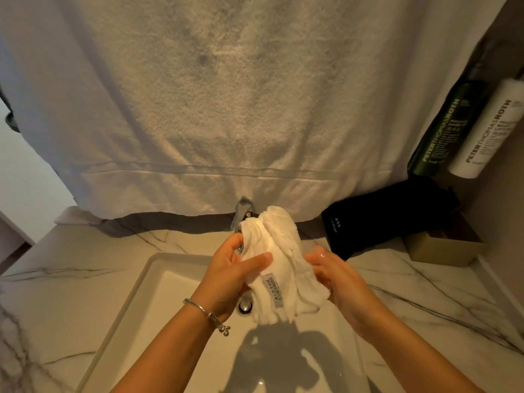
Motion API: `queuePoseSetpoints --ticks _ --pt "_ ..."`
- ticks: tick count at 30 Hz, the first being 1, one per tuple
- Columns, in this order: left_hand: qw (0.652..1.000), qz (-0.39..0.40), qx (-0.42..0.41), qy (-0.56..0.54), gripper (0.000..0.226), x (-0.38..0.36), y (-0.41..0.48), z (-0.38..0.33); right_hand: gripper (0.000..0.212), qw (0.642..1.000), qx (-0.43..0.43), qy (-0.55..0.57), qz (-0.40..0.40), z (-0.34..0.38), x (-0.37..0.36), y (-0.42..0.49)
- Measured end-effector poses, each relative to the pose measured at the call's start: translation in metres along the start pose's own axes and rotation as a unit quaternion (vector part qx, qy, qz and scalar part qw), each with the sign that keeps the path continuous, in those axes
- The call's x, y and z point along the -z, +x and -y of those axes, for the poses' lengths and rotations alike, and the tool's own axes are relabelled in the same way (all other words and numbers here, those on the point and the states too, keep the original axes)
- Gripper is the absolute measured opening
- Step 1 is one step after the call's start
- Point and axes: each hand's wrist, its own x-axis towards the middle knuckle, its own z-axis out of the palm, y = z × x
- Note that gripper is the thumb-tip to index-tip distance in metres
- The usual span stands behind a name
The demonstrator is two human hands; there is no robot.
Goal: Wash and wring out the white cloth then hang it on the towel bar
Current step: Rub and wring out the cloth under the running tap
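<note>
The white cloth (279, 259) is bunched up and held over the sink (147, 293), with a grey label showing on its lower front. My left hand (229, 276) grips its left side, thumb across the front. Against its right side my right hand (337, 279) presses, looking wet. The faucet (241, 212) stands just behind the cloth, mostly hidden by it. No running water is visible. The towel bar itself is out of view.
A large white towel (226, 109) hangs behind the sink and fills the upper view. A black pouch (382, 219) and a cardboard box (442, 248) sit on the marble counter (85, 256) at right. Two bottles (467, 129) lean against the right wall. The drain (245, 306) is below the cloth.
</note>
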Motion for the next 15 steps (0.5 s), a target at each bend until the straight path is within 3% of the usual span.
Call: queuePoseSetpoints --ticks 4,6,9,11,12,13,15 --pt "0.999 0.021 -0.016 0.041 0.026 0.002 -0.001 -0.006 0.053 0.999 0.001 -0.018 0.049 0.001 0.008 0.006" --pt "0.999 0.034 -0.010 0.036 0.028 0.005 -0.001 -0.009 0.040 0.997 -0.038 -0.030 0.066 -0.005 0.016 0.011" --pt "0.999 0.037 0.001 -0.020 0.027 0.010 0.001 -0.013 0.010 0.986 -0.107 -0.124 -0.015 -0.019 0.027 0.018" --pt "1.000 0.013 -0.006 0.000 0.022 0.013 0.003 -0.016 0.011 0.952 -0.045 -0.272 -0.136 -0.022 0.030 0.021" --pt "1.000 0.003 -0.014 0.025 0.020 0.014 0.003 -0.016 0.009 0.941 0.013 -0.289 -0.175 -0.017 0.027 0.021" --pt "0.999 0.001 -0.018 0.046 0.021 0.013 0.004 -0.017 0.008 0.947 0.077 -0.257 -0.179 -0.007 0.020 0.019" --pt "0.998 0.015 -0.013 0.064 0.023 0.009 0.005 -0.017 0.007 0.964 0.158 -0.183 -0.110 0.015 -0.001 0.012"
